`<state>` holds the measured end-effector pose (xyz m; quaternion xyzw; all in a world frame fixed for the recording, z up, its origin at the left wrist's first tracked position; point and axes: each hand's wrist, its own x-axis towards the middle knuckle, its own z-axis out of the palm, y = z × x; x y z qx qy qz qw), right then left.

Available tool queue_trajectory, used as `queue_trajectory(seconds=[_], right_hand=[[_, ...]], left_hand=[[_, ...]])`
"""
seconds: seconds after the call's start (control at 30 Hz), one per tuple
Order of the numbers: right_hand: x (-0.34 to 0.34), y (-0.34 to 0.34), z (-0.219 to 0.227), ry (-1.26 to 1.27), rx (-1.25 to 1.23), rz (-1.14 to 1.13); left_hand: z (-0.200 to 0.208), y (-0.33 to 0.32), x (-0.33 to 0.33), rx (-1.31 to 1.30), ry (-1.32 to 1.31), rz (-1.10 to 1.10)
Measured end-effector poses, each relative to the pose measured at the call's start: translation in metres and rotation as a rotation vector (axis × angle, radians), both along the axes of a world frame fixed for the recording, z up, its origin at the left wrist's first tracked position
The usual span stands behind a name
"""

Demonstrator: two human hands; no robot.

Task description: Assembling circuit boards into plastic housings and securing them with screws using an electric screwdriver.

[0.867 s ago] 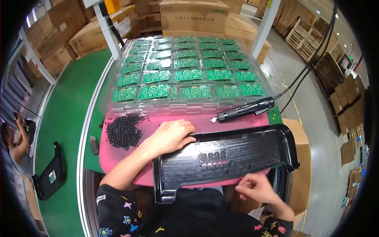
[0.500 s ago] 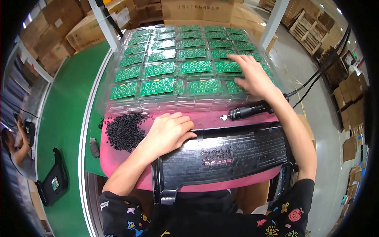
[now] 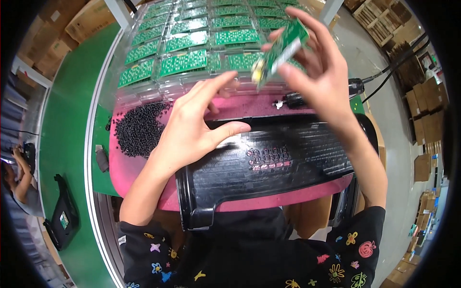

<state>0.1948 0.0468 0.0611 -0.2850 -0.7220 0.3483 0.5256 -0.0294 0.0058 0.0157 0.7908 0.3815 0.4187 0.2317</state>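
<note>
The right hand [image 3: 326,77] is holding one circuit board [image 3: 288,41] tilted in the air, blurred; it is probably feeling light, stiff and fragile, best gripped by its edges. The left hand [image 3: 192,120] is hovering wide, seemingly holding nothing. One black panel [image 3: 230,177] is lying on one pink mat [image 3: 127,177], near one screwdriver [image 3: 296,100] and one heap of black bits [image 3: 137,132], too many to count. More boards [image 3: 184,61] are running out of view, uncountable.

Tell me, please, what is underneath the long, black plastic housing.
Under the long, black plastic housing, a round-cornered pink mat shows along the near edge and through the lower cutouts; anything beneath the solid parts is covered.
</note>
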Motion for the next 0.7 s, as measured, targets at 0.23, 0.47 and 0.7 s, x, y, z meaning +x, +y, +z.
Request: queue_trajectory(seconds=[0.23,0.47,0.7], right_hand=[[0.009,-0.063,-0.021,0.083,-0.045,0.157],[0.049,-0.095,-0.043,-0.081,-0.087,-0.061],[0.08,-0.082,-0.063,-0.606,0.088,-0.04]], left_hand=[[-0.004,-0.012,0.011,-0.102,-0.255,-0.195],[0.002,-0.022,0.016,-0.253,-0.309,-0.291],[-0.006,-0.026,0.019,-0.26,0.311,-0.284]])
